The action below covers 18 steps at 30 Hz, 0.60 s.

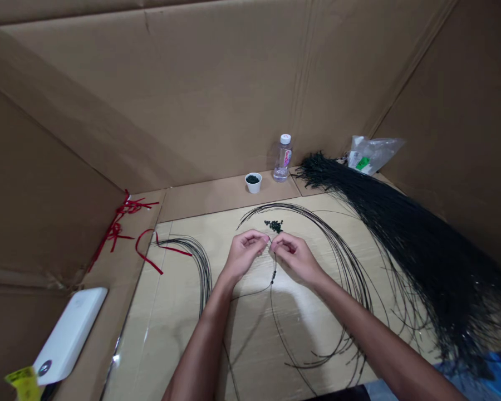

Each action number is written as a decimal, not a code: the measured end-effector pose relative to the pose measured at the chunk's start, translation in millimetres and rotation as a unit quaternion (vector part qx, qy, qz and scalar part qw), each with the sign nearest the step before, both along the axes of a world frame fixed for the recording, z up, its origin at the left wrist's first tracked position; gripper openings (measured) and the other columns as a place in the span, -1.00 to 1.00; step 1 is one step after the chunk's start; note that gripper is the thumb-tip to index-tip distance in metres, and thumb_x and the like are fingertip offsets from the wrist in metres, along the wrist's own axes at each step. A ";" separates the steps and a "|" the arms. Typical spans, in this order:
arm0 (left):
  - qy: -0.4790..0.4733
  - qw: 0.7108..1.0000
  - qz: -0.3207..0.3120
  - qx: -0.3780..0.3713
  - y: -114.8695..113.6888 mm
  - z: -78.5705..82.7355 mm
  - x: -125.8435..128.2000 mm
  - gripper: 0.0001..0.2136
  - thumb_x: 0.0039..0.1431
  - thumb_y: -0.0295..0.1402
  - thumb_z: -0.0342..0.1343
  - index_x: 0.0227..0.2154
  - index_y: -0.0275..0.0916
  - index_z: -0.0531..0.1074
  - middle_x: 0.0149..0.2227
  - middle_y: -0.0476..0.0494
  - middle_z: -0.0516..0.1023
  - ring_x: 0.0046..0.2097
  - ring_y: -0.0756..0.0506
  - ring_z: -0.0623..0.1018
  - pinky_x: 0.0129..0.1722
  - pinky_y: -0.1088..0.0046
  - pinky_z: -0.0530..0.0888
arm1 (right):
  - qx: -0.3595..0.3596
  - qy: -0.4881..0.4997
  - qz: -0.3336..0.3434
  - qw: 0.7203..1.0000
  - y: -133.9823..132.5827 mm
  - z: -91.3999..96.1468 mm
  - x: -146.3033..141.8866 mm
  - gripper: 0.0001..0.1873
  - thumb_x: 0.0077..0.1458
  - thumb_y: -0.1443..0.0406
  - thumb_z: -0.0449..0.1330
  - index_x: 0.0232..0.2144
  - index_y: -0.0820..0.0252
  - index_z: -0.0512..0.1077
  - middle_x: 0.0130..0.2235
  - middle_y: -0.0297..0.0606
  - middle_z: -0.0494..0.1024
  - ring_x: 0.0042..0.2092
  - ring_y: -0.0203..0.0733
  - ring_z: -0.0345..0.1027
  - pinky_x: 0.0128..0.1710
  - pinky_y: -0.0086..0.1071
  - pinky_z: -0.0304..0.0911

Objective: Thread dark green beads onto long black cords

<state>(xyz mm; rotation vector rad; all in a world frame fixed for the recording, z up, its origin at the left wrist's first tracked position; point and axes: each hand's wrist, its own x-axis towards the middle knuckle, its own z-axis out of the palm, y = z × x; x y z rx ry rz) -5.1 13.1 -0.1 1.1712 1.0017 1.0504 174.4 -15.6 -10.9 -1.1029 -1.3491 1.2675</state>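
Corrugated cardboard walls (250, 94) are enclosing a pale cardboard-covered worktop (183, 340), and a loose pile of small dark beads (274, 225) is lying near its middle. Just below that pile, the left hand (244, 256) and right hand (296, 259) are raised and nearly meeting, each apparently pinching one thin black cord (273, 262) between thumb and forefinger, though the grip itself is too fine to see fully. A few more beads (273, 274) are sitting on the cord where it hangs beneath the fingers. Pinching this close together seems the sound way to work, since it is keeping so thin a strand steady. Looser black cords (342, 256) are curving across the worktop around the pile, and a thick bundle of black cords (401, 250) is spreading to its right. Beyond the pile, a white cup (253, 186) holding dark beads is standing beside a clear water bottle (283, 159), whose pink label (288, 158) is too small to read. Farther right of the pile, a plastic bag (373, 155) is showing an unreadable green label (362, 163). Left of the pile, red ribbons (119, 228) are lying on the cardboard, and farther left a white power bank (69, 334) is resting beside a yellow tag (24, 384).
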 end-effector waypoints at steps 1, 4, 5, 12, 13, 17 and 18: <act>0.001 1.000 -0.003 -0.003 -0.2 0.6 0.0 -0.72 0.09 -0.14 0.46 -0.38 -0.29 0.64 -0.47 -0.05 0.54 -0.43 0.01 0.42 -0.37 0.48 0.36 | 0.001 0.000 0.002 1.000 0.1 -0.8 0.1 -0.90 0.18 0.27 0.24 -0.37 0.16 0.50 -0.44 -0.39 0.42 -0.41 -0.26 0.17 -0.39 -0.38 0.03; 0.005 1.000 -0.011 -0.011 -0.7 3.0 0.1 -0.71 0.09 -0.14 0.47 -0.40 -0.30 0.63 -0.51 -0.03 0.49 -0.44 0.02 0.40 -0.39 0.49 0.33 | 0.006 -0.006 0.007 1.000 0.1 -2.5 0.4 -0.91 0.19 0.28 0.23 -0.37 0.15 0.48 -0.44 -0.40 0.40 -0.42 -0.27 0.16 -0.39 -0.37 0.02; 0.007 1.000 -0.014 -0.012 -0.7 3.5 0.0 -0.70 0.09 -0.14 0.47 -0.41 -0.31 0.63 -0.51 -0.02 0.49 -0.45 0.02 0.40 -0.39 0.50 0.32 | 0.008 -0.010 0.010 1.000 0.0 -2.8 0.5 -0.91 0.20 0.29 0.23 -0.37 0.15 0.48 -0.45 -0.41 0.38 -0.42 -0.27 0.15 -0.39 -0.37 0.02; -0.004 1.000 -0.003 0.001 1.0 -0.4 -1.5 -0.70 0.18 -0.14 0.41 -0.20 -0.30 0.69 -0.31 -0.14 0.64 -0.38 0.01 0.49 -0.32 0.48 0.45 | 0.012 -0.030 0.006 0.999 -0.1 -1.0 -0.3 -0.91 0.19 0.31 0.17 -0.38 0.14 0.44 -0.46 -0.43 0.34 -0.42 -0.27 0.12 -0.40 -0.38 0.00; -0.007 1.000 -0.003 0.006 0.8 -0.8 -1.6 -0.70 0.21 -0.15 0.39 -0.14 -0.28 0.68 -0.29 -0.14 0.65 -0.37 0.00 0.51 -0.30 0.47 0.46 | 0.012 -0.033 0.006 0.999 0.1 -0.8 -0.5 -0.91 0.19 0.31 0.17 -0.38 0.14 0.43 -0.45 -0.43 0.34 -0.42 -0.27 0.12 -0.40 -0.38 0.00; 0.030 0.997 -0.037 0.053 -1.9 3.2 -3.9 -0.67 0.27 -0.20 0.34 0.02 -0.24 0.64 -0.21 -0.18 0.68 -0.24 -0.07 0.62 -0.17 0.41 0.54 | 0.018 -0.047 0.010 0.999 1.1 -1.0 -0.9 -0.90 0.19 0.31 0.17 -0.40 0.14 0.40 -0.45 -0.43 0.33 -0.42 -0.27 0.11 -0.39 -0.38 0.02; 0.058 0.994 -0.051 0.073 -2.8 5.9 -5.2 -0.70 0.29 -0.22 0.33 0.01 -0.23 0.65 -0.17 -0.20 0.70 -0.18 -0.09 0.64 -0.11 0.38 0.55 | 0.021 -0.052 0.011 0.998 1.1 -1.0 -0.8 -0.89 0.19 0.31 0.17 -0.40 0.13 0.39 -0.45 -0.44 0.32 -0.42 -0.27 0.11 -0.39 -0.39 0.01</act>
